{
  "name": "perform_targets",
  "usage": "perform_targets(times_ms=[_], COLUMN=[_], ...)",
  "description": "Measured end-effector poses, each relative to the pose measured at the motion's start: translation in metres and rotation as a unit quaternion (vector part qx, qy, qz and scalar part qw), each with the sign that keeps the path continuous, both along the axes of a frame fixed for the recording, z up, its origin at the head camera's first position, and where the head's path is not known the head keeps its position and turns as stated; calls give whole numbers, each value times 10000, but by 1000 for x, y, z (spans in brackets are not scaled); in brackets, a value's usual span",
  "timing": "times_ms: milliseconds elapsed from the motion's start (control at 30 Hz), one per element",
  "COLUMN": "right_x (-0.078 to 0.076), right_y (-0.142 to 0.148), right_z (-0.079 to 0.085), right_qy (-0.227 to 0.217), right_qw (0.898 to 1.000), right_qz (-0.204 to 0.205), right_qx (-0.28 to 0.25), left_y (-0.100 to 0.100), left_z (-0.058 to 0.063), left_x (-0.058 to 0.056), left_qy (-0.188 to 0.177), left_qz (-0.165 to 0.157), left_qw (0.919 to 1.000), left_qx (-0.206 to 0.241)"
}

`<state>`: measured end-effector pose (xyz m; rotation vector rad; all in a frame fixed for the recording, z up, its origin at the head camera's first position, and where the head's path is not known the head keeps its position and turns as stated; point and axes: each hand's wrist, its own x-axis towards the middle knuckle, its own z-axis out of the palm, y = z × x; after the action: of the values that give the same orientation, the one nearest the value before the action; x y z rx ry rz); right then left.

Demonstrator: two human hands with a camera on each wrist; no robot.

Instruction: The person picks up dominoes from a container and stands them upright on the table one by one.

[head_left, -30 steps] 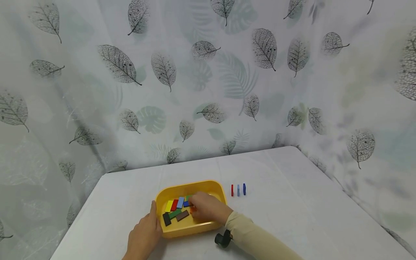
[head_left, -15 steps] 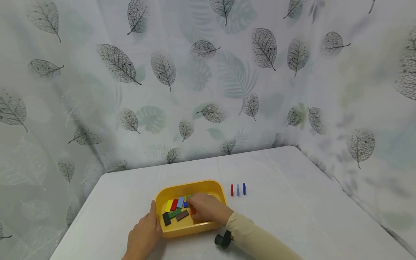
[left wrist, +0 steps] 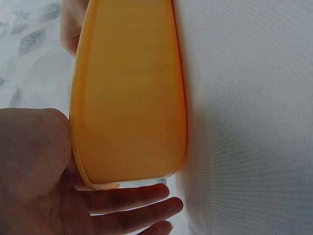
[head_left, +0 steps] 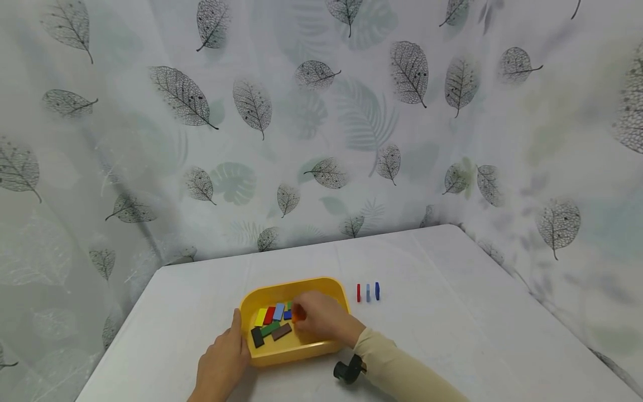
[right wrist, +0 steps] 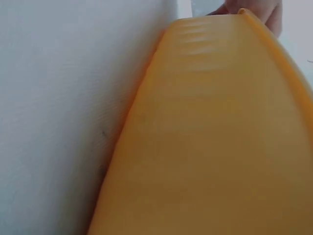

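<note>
My left hand (head_left: pixel 223 357) holds the left end of the yellow tray (head_left: pixel 286 359), its thumb at the rim and its fingers lying straight along the outside of the end wall in the left wrist view. Over the tray's right half, my right hand (head_left: pixel 321 316) pinches an orange domino (head_left: pixel 299 314), mostly hidden by the fingers. Left of that hand lie yellow (head_left: pixel 260 317), red (head_left: pixel 269 315), light blue (head_left: pixel 278 312), dark blue (head_left: pixel 288 315), green (head_left: pixel 270 329), brown (head_left: pixel 282 331) and black (head_left: pixel 258 337) dominoes. In the right wrist view the tray's side wall hides the right hand's fingers.
Right of the tray, a red domino (head_left: pixel 359 293), a light blue domino (head_left: pixel 368 292) and a dark blue domino (head_left: pixel 377 291) stand upright in a spaced row on the white table (head_left: pixel 452 312). A leaf-patterned curtain (head_left: pixel 321 128) hangs behind the table.
My right hand has risen slightly inside the tray with the orange domino between its fingertips. The left hand and the upright dominoes stay where they were.
</note>
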<state>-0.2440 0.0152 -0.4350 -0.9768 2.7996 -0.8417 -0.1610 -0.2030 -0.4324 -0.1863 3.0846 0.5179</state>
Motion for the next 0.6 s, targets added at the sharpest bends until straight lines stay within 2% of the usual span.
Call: perform_targets(times_ms=[267,600], right_x=[0,3], right_y=[7,21], right_z=[5,10], right_qy=[-126,-72], right_qw=[9959,9899], right_qz=[54,111], right_qx=[-898,-1410], left_y=[-1,-1], left_z=[0,-1], left_x=[1,0], left_qy=[43,48], left_qz=[-44,-39], left_qw=[10000,10000], left_qx=[15,42])
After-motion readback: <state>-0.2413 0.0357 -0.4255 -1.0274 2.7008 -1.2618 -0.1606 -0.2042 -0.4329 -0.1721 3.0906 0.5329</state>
